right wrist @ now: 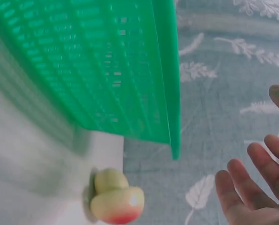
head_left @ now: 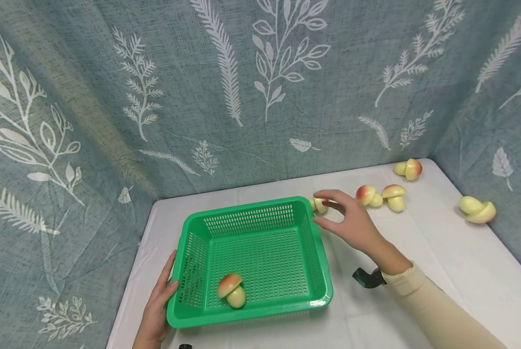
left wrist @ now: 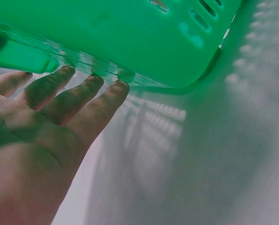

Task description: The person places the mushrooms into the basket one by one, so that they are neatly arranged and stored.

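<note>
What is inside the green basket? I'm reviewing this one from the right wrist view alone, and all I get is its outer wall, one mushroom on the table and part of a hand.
Observer: The head view shows a single mushroom inside the basket, near its front left corner.
Reviewer: Is anything touching the basket on the side I can't see?
Observer: Yes, the left hand touches its left side.
Reviewer: And how many lie outside it altogether?
Observer: Five, all on the white tabletop; the one farthest back lies near the curtain.
</note>
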### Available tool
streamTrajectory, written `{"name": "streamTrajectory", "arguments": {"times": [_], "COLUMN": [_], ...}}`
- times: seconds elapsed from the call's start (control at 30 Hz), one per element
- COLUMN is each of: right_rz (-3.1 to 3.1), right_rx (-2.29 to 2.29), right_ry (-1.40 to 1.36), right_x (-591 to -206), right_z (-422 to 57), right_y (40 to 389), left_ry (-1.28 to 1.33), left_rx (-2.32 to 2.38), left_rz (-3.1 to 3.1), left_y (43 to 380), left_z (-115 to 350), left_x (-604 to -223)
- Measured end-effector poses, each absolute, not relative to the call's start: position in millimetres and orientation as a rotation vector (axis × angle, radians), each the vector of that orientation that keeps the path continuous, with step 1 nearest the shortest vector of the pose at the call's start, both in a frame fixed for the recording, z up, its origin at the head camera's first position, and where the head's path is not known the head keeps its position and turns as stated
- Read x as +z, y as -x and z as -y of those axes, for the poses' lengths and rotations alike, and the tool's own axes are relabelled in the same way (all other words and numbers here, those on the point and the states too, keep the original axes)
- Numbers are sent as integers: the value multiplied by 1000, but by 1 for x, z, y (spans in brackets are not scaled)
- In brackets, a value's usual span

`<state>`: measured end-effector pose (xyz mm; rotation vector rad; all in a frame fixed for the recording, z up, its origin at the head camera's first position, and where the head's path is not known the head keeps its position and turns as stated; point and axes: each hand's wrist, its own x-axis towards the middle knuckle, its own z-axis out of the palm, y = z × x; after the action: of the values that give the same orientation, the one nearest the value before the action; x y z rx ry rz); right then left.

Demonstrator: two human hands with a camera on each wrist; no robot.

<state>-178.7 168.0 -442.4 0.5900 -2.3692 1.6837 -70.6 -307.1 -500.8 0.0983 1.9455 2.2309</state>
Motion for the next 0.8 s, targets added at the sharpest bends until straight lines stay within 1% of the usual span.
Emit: {"name": "streamTrajectory", "arguments": {"times": [0.8], "right_rz": [2357], "right_rx": [1635], "right_ry": [-543], "right_x": [-448], "right_z": [-192], "right_y": [192], "left_ry": [-146], "left_rx": [2242], "left_rz": [-1920], "left_y": [66], "left_z": [308], "left_x": [-505]}}
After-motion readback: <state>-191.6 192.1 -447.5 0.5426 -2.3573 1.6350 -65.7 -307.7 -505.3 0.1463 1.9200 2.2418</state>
